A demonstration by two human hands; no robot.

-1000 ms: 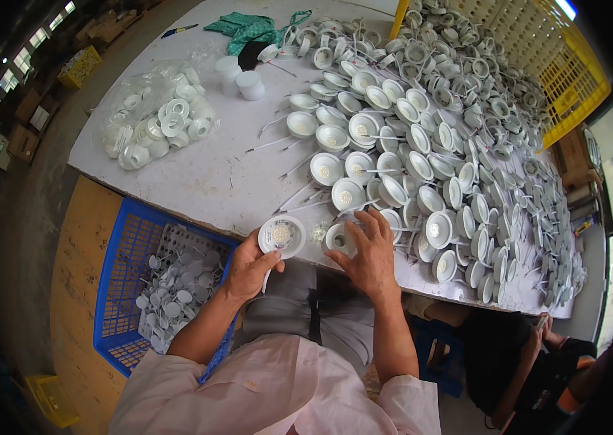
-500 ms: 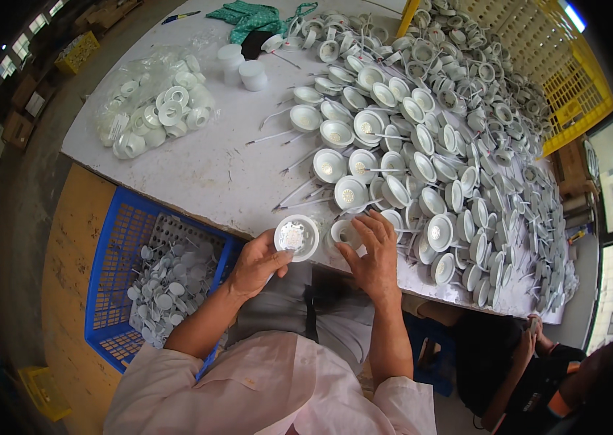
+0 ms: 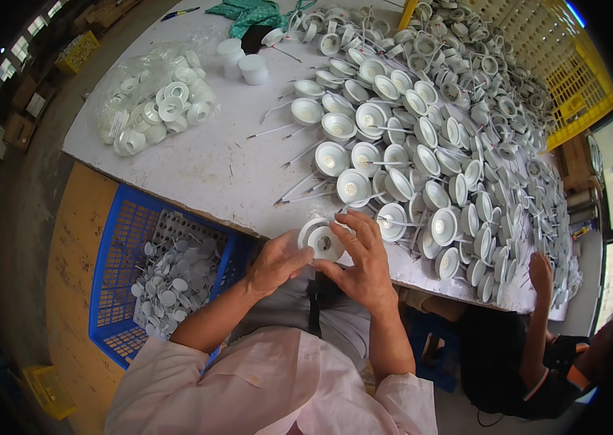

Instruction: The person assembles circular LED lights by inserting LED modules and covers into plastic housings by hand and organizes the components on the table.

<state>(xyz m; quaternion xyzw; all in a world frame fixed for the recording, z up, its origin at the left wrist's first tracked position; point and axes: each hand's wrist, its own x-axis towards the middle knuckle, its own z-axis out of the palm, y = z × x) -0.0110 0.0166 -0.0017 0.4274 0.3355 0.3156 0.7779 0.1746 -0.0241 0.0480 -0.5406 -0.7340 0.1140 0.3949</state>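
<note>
Over the table's front edge, my left hand (image 3: 276, 264) grips a white round lamp housing (image 3: 306, 230) with its thumb toward me. My right hand (image 3: 361, 255) has a white cup-shaped reflector ring (image 3: 327, 245) between thumb and fingers. The ring sits in front of the housing, overlapping it and hiding most of its inside. Whether the ring is seated in the housing or only touching it, I cannot tell. Just beyond my right fingers lie white lamp housings (image 3: 353, 187) with wires trailing from them.
Lamp parts pile up across the right of the table (image 3: 226, 170). A clear bag of white rings (image 3: 168, 109) lies far left, beside stacked white cups (image 3: 253, 70). Below left, a blue basket (image 3: 103, 290) holds white discs. A yellow crate (image 3: 582, 109) stands far right; another person's hand (image 3: 540, 274) is at the right edge.
My hands have come together, bringing the reflector ring from the right over the housing. The other person's arm at the right has lifted toward the lamp parts.
</note>
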